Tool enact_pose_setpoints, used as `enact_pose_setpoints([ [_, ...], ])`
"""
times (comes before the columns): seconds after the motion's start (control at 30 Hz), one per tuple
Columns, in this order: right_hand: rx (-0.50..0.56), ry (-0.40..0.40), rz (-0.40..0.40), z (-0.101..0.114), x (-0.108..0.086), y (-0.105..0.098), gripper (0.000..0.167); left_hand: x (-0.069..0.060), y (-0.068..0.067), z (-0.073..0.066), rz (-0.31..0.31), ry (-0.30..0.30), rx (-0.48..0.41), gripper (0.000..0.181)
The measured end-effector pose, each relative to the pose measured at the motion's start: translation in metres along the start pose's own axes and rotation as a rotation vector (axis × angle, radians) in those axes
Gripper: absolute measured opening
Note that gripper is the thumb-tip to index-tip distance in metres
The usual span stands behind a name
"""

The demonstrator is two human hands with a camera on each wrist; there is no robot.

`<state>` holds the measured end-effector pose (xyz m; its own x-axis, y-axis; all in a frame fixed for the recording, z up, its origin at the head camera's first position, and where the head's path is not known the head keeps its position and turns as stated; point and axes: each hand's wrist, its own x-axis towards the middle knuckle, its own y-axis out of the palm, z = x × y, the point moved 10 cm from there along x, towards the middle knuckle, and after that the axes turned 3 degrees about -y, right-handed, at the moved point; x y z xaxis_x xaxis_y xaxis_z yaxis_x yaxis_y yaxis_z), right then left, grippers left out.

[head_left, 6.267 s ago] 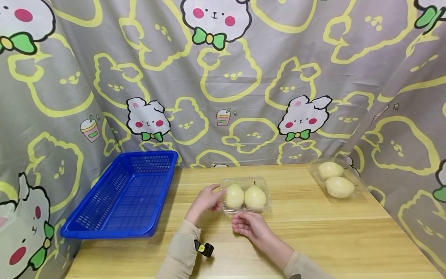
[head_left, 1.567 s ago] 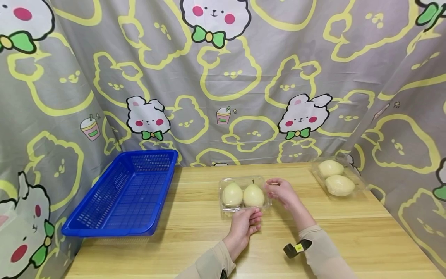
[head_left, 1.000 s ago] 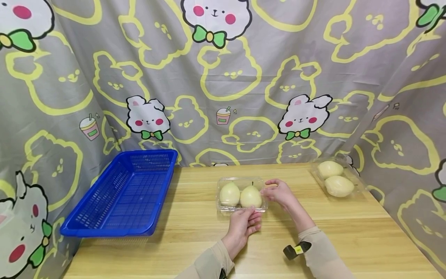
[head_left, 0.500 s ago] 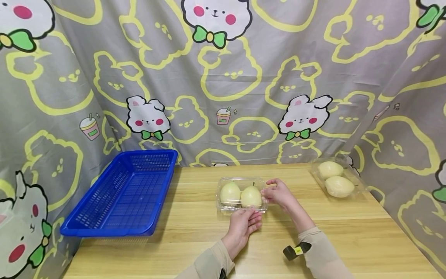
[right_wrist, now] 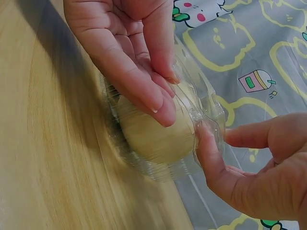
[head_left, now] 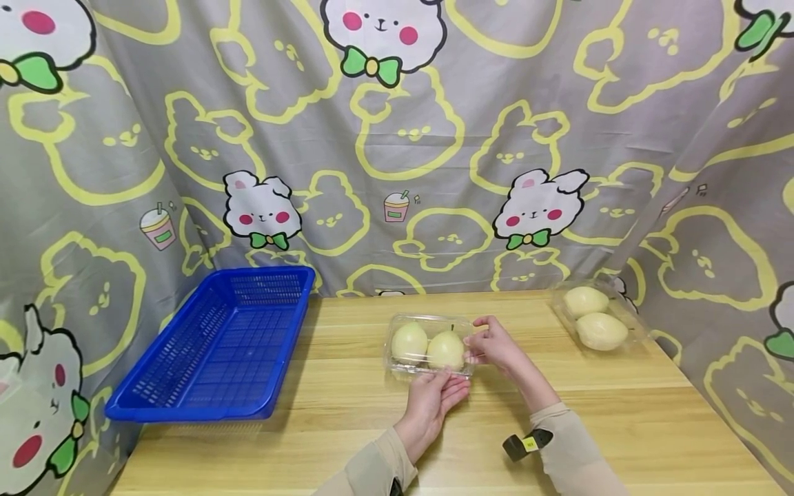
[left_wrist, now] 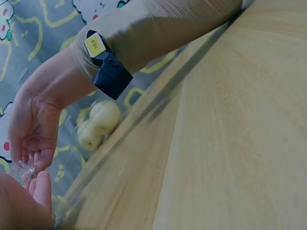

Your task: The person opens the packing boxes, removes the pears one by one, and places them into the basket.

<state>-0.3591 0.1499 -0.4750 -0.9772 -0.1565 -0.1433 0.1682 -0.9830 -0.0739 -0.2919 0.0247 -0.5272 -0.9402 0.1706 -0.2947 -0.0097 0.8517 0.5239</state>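
Observation:
A clear plastic clamshell box holds two pale yellow pears on the table, at the middle of the head view. My left hand is at the front edge, its thumb and fingers pinching the plastic near the front right corner. On the right side, my right hand pinches the rim between thumb and finger, as the right wrist view shows with the right hand beside the left hand. In the left wrist view most of the box is out of frame, and the left hand is cut off.
A blue plastic basket with mesh walls stands at the left. At the back right lies another clear box with two pears. A patterned curtain encloses the wooden table behind and at both sides.
Several seconds ago my left hand was at the box's left side and my right at its front; now they are at front and right side. The box has shifted slightly left.

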Motion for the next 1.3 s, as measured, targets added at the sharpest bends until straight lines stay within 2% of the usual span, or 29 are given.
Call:
enact_pose_setpoints([
  [0.2,-0.020,-0.008,0.016,0.002,-0.001,0.001,0.051,-0.002,0.002,-0.002,0.010,0.010,-0.013,0.031],
  [0.53,-0.048,-0.023,0.015,0.004,-0.003,0.002,0.051,-0.004,0.002,-0.001,-0.013,-0.001,-0.033,0.029],
  [0.93,0.002,0.003,0.016,0.001,-0.004,0.002,0.054,-0.003,0.001,0.003,-0.039,-0.014,-0.037,0.027],
  [1.07,-0.004,-0.002,0.021,0.004,-0.005,0.000,0.054,-0.005,0.004,0.004,-0.027,-0.018,-0.038,0.028],
  [1.3,-0.056,-0.036,0.030,0.015,-0.009,-0.002,0.065,-0.006,0.008,0.005,-0.020,-0.027,-0.054,0.031],
])
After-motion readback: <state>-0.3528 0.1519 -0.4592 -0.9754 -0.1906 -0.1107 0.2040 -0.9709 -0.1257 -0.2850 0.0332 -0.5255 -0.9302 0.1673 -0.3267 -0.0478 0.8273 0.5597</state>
